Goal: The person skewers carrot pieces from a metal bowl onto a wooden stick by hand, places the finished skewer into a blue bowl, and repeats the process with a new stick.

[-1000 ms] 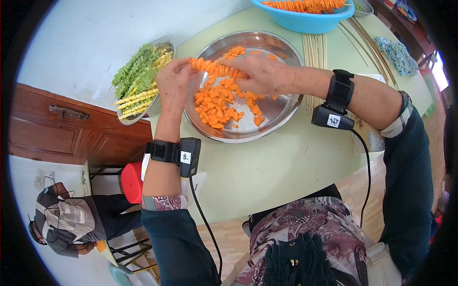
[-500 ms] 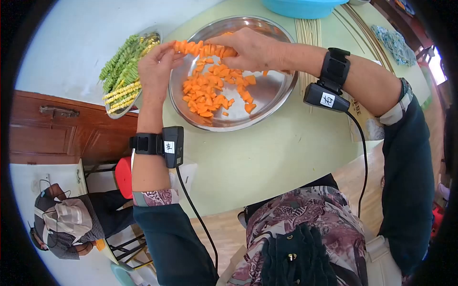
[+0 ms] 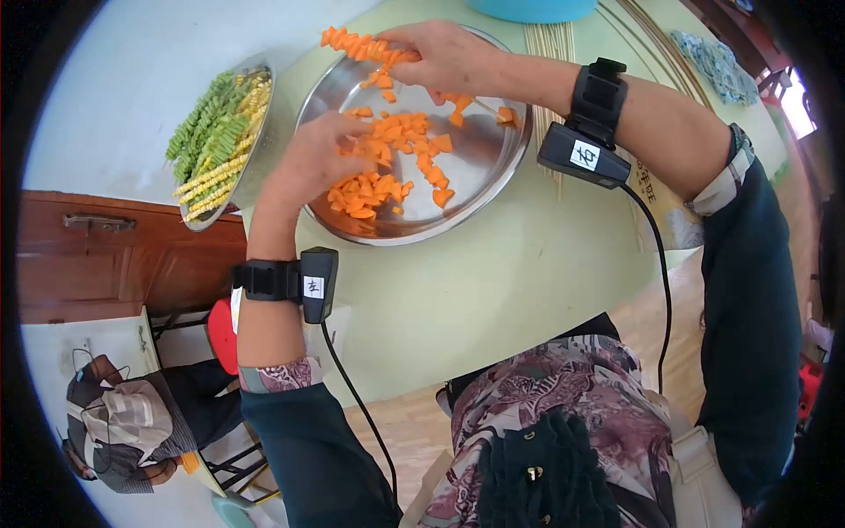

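Note:
My right hand [image 3: 447, 60] is closed round a skewer threaded with orange carrot pieces [image 3: 356, 46], held above the upper part of a round steel basin [image 3: 480, 167]. The skewer's thin end shows to the right of the hand, near a few carrot pieces. My left hand [image 3: 321, 158] reaches over the basin's left side, its fingers down among the loose carrot pieces [image 3: 405, 134]. Those fingertips are partly hidden, so whether they grip a piece does not show.
Left of the basin, a metal tray [image 3: 255, 154] holds green and yellow skewers. Bare sticks [image 3: 550, 66] lie to the right, near a blue basin [image 3: 532, 7] and a patterned cloth [image 3: 717, 66]. Another person [image 3: 132, 418] is at the lower left.
My left hand has left the skewer's left end and dropped to the loose carrot pieces. My right hand has moved up and left with the skewer.

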Demonstrator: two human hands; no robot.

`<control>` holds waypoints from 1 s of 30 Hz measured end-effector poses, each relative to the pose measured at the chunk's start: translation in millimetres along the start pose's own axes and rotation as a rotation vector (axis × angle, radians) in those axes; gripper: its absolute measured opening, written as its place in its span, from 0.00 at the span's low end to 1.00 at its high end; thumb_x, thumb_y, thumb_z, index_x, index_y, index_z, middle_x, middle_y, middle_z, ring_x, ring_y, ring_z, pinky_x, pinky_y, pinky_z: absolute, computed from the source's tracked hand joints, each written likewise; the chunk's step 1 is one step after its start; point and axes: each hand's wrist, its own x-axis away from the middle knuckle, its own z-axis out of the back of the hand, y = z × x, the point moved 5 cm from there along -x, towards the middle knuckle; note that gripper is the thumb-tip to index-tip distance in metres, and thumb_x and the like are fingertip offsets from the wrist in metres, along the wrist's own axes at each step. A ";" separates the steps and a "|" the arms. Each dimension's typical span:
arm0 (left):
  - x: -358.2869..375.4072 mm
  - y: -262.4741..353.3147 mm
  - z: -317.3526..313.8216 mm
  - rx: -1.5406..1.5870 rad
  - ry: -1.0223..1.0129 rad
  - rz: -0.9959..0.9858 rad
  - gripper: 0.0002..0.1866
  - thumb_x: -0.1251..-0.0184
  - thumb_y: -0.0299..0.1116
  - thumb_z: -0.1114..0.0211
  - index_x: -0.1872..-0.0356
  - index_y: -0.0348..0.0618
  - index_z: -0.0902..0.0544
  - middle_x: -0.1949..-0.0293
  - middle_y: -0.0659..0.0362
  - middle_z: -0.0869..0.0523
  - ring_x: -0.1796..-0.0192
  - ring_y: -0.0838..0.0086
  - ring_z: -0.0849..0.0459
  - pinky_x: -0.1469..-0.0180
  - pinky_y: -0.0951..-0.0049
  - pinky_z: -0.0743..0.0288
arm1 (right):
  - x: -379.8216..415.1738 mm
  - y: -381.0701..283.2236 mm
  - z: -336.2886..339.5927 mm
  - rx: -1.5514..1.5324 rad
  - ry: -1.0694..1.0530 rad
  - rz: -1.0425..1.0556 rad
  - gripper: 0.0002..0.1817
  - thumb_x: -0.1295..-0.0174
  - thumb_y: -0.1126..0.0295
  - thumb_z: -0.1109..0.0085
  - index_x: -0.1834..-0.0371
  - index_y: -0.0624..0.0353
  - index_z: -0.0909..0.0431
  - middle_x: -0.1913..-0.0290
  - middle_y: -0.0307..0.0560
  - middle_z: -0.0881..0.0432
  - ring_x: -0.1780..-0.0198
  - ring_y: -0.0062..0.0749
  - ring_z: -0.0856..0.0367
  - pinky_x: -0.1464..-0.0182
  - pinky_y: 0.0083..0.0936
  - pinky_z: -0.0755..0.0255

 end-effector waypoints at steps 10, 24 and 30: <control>-10.5 -12.3 -5.9 -0.207 0.139 0.014 0.08 0.53 0.22 0.34 0.69 0.36 0.20 0.73 0.57 0.20 0.70 0.73 0.20 0.68 0.74 0.26 | 3.2 -6.6 -2.2 0.005 -0.034 0.063 0.26 0.48 0.67 0.51 0.44 0.68 0.33 0.74 0.55 0.20 0.80 0.33 0.19 0.69 0.26 0.22; -15.4 6.2 -4.7 -0.033 0.195 -0.022 0.09 0.45 0.24 0.39 0.61 0.38 0.19 0.69 0.56 0.17 0.69 0.73 0.19 0.66 0.76 0.25 | 2.4 -5.9 0.1 0.108 0.035 0.073 0.26 0.44 0.67 0.51 0.40 0.60 0.34 0.74 0.47 0.19 0.84 0.25 0.24 0.73 0.21 0.24; -16.8 19.3 -21.4 -0.177 0.069 -0.184 0.11 0.52 0.20 0.37 0.64 0.36 0.21 0.65 0.53 0.21 0.63 0.62 0.20 0.60 0.71 0.27 | -1.0 -0.9 -8.9 0.117 -0.010 0.071 0.25 0.44 0.67 0.52 0.41 0.58 0.34 0.75 0.46 0.19 0.84 0.25 0.25 0.73 0.22 0.24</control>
